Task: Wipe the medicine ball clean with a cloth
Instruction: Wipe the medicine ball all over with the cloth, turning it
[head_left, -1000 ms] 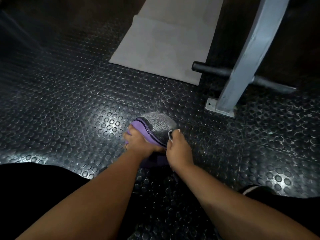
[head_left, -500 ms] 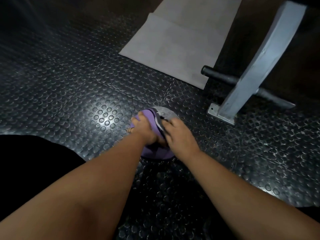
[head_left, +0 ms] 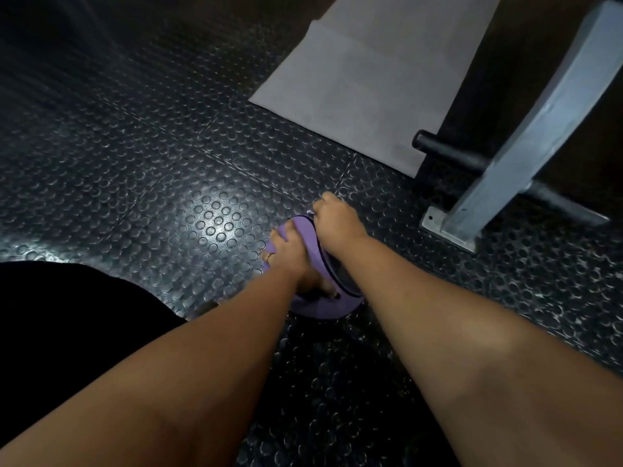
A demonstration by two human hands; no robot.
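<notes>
Right hand (head_left: 337,219) sits on the far top of the medicine ball (head_left: 305,230), fingers curled downward and clamped on what appears to be the cloth (head_left: 310,214); only a small pale edge of fabric shows at the fingers, and the rest is hidden under the palm. Left hand (head_left: 290,246), with a ring (head_left: 269,256) on one finger, lies over the ball's left upper surface with fingers laid flat against it, gripping nothing and acting as a brace. The purple ball rests on the studded rubber floor (head_left: 209,227), directly ahead of the person, between both forearms, with the steel upright (head_left: 526,136) well apart to the right and the grey mat (head_left: 364,82) on the far side. The step in hand is judged to be a wiping pass over the far half of the ball. For a good result, press the cloth flat against the surface rather than in a tight bunch, so that more fabric makes contact. Draw the stroke along the curve from the far side toward the near side, and overlap each pass with the one beside it. Apply firm downward pressure with the left hand, since a round ball on a studded floor is likely to roll under a sideways push. Rotate the ball with the left hand between passes to bring the underside, which touches the floor and cannot be seen, up to the cloth. Work the dark seam line with a fingertip behind the fabric, as dirt probably lodges there.
</notes>
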